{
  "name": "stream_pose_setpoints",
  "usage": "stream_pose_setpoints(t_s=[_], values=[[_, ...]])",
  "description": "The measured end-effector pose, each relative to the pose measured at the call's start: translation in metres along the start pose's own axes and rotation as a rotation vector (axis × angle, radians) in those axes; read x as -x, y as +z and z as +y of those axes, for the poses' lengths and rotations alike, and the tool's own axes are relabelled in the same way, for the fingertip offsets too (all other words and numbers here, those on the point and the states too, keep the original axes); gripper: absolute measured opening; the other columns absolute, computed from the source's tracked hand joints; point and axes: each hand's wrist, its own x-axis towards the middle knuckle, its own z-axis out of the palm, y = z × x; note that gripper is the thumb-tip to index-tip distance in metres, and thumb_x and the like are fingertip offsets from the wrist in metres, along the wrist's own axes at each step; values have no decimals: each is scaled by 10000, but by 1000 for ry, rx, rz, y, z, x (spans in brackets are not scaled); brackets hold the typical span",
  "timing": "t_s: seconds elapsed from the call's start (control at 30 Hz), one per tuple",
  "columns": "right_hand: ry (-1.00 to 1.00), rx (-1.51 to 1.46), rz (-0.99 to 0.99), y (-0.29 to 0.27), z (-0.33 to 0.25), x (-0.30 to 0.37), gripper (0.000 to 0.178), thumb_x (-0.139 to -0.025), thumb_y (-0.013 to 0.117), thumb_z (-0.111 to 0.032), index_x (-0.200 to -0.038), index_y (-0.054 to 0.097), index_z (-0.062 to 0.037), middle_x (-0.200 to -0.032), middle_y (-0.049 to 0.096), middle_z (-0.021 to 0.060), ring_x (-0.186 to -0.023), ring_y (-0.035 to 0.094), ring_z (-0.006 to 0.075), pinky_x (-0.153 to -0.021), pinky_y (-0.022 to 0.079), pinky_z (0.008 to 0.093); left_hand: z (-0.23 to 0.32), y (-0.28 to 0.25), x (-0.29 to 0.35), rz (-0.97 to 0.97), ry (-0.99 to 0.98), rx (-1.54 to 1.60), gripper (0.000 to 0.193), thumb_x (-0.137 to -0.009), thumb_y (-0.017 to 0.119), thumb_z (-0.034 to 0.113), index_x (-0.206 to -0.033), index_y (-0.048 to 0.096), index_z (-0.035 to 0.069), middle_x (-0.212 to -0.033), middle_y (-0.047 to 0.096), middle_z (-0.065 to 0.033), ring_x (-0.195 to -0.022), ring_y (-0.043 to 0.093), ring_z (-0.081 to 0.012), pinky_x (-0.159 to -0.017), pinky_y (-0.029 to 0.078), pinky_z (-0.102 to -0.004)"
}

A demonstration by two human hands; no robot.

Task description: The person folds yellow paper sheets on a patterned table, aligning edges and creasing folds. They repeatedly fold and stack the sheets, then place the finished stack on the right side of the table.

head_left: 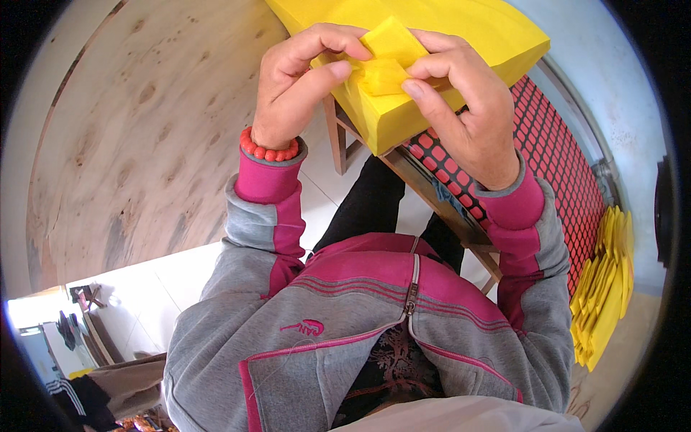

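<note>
Both hands are at the top middle, over a large piece of yellow fabric [489, 32] with a boxy, folded front edge. My left hand [291, 83], with a red bead bracelet [270, 149] at its wrist, pinches the left side of a small folded yellow flap [392, 45] between thumb and forefinger. From the right, my right hand [471, 104] grips the same flap with thumb and fingers. The flap stands up between my fingertips, creased and bunched at its base. Whether it is joined to the large piece, I cannot tell.
A wooden stool or bench [338, 137] stands beneath the fabric. Next to it is a red-and-black patterned surface [554, 137]. Folded yellow pieces [603, 288] are stacked at the right. A large wooden board [144, 137] fills the left, above white floor tiles [155, 288].
</note>
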Motion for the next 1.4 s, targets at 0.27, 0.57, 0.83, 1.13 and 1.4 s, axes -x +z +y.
stream_pose_setpoints(t_s=[0.27, 0.57, 0.83, 1.13, 1.4], values=[[6, -49, 55, 3, 1, 1, 127, -879, 720, -88, -960, 645, -24, -1156, 680, 201, -1031, 672, 354, -879, 529, 383, -2, -1, 0, -19, 2, -157, 96, -920, 692, 50, -999, 691, -4, -1096, 715, -106, -1008, 653, -162, -906, 498, -285], [-80, 64, -22, -3, 3, -1, 146, -890, 717, -36, -1009, 637, -9, -1323, 648, 201, -1129, 668, 304, -940, 518, 341, -3, 7, 1, 77, -51, -73, 78, -947, 700, 54, -1007, 683, 8, -1072, 722, -79, -942, 659, -107, -843, 525, -245], [-21, 43, 11, 3, 1, 1, 121, -880, 708, -83, -973, 656, -25, -1188, 683, 192, -1051, 664, 364, -885, 526, 398, -2, 4, 3, 26, -56, -93, 98, -970, 653, 35, -1061, 649, -1, -1111, 681, -65, -995, 633, -120, -900, 498, -258], [9, 39, 46, 5, -2, 2, 116, -881, 710, -89, -964, 657, -28, -1109, 685, 187, -1014, 669, 358, -865, 526, 396, 2, 5, 3, 25, -34, -114, 103, -929, 610, 16, -1014, 666, 1, -1084, 712, -76, -984, 634, -128, -895, 500, -272], [11, 24, 49, 4, -3, 1, 113, -881, 706, -84, -956, 648, -23, -1102, 684, 186, -1010, 671, 356, -863, 525, 398, 1, 0, 2, -33, -16, -130, 160, -888, 611, 9, -1039, 665, -1, -1127, 709, -98, -1032, 638, -163, -931, 492, -297]])
